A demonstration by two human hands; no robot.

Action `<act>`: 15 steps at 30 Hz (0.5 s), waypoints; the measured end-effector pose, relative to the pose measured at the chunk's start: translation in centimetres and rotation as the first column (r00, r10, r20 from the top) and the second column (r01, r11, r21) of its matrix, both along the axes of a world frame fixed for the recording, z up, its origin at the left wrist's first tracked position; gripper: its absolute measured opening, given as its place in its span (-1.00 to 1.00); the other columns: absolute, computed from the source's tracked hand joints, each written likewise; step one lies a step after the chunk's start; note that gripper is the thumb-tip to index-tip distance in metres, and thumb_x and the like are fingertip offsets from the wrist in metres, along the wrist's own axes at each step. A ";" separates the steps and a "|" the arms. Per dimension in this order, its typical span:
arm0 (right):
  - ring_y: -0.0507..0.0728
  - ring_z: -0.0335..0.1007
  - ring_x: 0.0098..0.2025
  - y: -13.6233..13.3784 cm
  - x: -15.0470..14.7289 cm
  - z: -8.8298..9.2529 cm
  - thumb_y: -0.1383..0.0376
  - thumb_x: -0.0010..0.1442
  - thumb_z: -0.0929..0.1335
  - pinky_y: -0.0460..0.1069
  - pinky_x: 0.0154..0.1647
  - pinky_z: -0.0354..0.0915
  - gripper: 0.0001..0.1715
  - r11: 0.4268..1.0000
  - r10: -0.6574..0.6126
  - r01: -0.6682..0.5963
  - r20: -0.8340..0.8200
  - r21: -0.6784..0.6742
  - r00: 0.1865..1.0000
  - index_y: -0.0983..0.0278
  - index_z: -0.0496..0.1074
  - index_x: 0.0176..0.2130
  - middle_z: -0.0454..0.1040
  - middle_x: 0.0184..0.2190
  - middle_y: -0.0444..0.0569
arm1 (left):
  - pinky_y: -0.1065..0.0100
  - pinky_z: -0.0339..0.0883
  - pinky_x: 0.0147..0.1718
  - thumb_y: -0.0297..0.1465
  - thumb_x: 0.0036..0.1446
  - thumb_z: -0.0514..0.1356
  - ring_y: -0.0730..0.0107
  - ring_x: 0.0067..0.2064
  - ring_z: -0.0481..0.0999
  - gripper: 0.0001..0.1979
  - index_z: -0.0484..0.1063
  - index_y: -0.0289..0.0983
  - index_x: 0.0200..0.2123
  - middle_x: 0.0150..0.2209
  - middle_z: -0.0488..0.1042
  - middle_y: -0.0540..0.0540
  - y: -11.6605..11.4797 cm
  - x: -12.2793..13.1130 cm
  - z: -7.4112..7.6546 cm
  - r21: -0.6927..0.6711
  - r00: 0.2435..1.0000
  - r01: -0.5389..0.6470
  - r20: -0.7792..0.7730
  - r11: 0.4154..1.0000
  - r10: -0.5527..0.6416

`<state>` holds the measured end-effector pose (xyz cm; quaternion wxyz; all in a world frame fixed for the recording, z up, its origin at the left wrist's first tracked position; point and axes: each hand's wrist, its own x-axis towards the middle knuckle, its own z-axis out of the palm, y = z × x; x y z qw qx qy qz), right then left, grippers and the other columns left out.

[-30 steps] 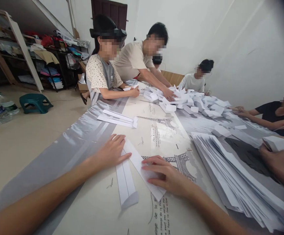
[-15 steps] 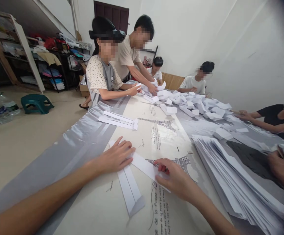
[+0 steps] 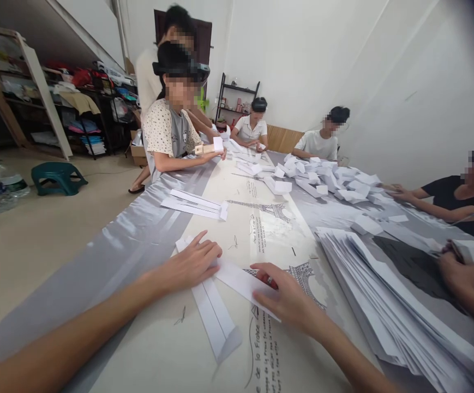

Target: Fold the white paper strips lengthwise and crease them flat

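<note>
My left hand (image 3: 190,265) lies flat with its fingers spread on the near end of a long white folded paper strip (image 3: 239,280). My right hand (image 3: 288,300) rests on the strip's other end, fingers curled over its edge, pressing it onto the table. A second folded strip (image 3: 214,316) lies under and below the first, pointing toward me. Both lie on a table cover (image 3: 269,224) printed with Eiffel Tower drawings.
A thick fanned stack of white sheets (image 3: 388,295) lies to my right. A heap of folded paper pieces (image 3: 335,177) fills the far table. Two flat strips (image 3: 196,203) lie ahead. Several people sit around; another person's hand (image 3: 466,273) holds folded paper at right. A green stool (image 3: 57,176) stands on the floor.
My right hand slid along the strip toward me and its fingers curled over the edge. The standing person at the far end straightened up and stepped back from the paper heap.
</note>
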<state>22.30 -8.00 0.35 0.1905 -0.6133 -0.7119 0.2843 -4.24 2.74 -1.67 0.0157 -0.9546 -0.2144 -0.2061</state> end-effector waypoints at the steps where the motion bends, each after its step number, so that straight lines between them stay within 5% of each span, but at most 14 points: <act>1: 0.16 0.42 -0.19 0.1 0.0 0.0 0.31 0.21 0.34 0.08 -0.12 0.31 -0.60 1.000 0.013 -0.013 -0.003 -0.008 1.000 0.16 0.40 0.06 0.49 -0.22 -0.09 | -0.06 0.02 0.36 -0.38 0.44 -0.03 0.32 -0.18 0.50 -0.88 0.27 -0.25 -0.12 -0.20 0.44 -0.04 0.1 0.0 -0.1 0.011 1.000 0.004 0.011 1.000 -0.004; 5: 0.13 0.38 -0.30 0.3 0.1 0.3 0.27 0.27 0.32 0.04 -0.25 0.27 -0.88 0.997 0.071 -0.071 -0.034 0.001 0.997 0.18 0.47 -0.21 0.50 -0.32 -0.12 | -0.08 0.04 0.35 -0.40 0.45 -0.02 0.29 -0.09 0.50 -0.83 0.31 -0.27 0.00 -0.17 0.45 -0.08 0.4 -0.2 -0.3 0.081 1.000 0.003 0.006 0.997 -0.003; 8: 0.12 0.33 -0.35 0.4 0.3 0.5 0.22 0.31 0.32 0.03 -0.32 0.25 -0.83 0.995 0.074 -0.071 -0.028 0.077 0.997 0.19 0.47 -0.30 0.46 -0.35 -0.09 | -0.10 0.04 0.35 -0.44 0.44 0.00 0.32 -0.13 0.47 -0.85 0.35 -0.28 -0.08 -0.21 0.42 -0.07 0.7 -0.5 0.0 0.149 1.000 0.020 -0.021 0.989 -0.017; 15: 0.12 0.32 -0.39 0.7 1.1 -0.2 0.28 0.39 0.25 0.02 -0.45 0.23 -0.77 0.863 0.099 -0.096 0.020 0.496 0.995 0.19 0.51 -0.16 0.43 -0.29 0.02 | 0.03 0.19 0.27 -0.64 0.37 -0.05 0.34 -0.16 0.40 -0.75 0.35 -0.27 -0.22 -0.23 0.41 -0.08 0.6 -0.9 1.2 0.294 0.997 0.066 0.025 0.954 -0.077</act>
